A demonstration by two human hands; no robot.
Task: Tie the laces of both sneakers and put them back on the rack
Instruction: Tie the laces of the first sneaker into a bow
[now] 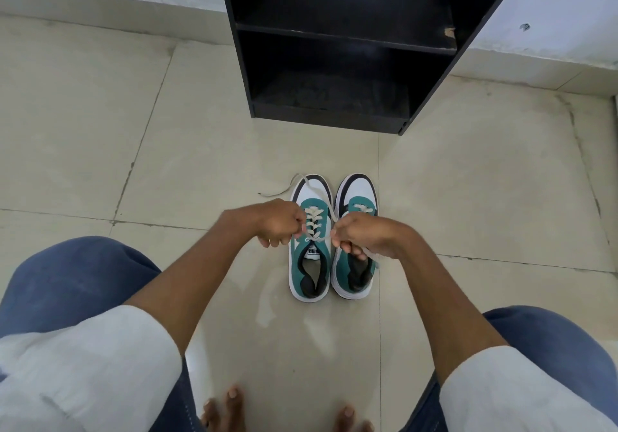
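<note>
Two teal, white and black sneakers stand side by side on the tiled floor, toes pointing at the rack. My left hand [279,222] and my right hand [363,234] hover over the left sneaker [309,264], each pinching one end of its cream lace [314,222] and pulling it sideways near the tongue. One loose lace end [277,192] trails over the toe onto the floor at the left. My right hand partly covers the right sneaker [356,194]. The black shoe rack [334,115] stands just beyond, its shelves bare.
White wall and skirting run behind the rack. My knees in blue trousers sit at the lower left [67,281] and lower right [541,341], and my bare toes [230,405] rest on the floor at the bottom edge.
</note>
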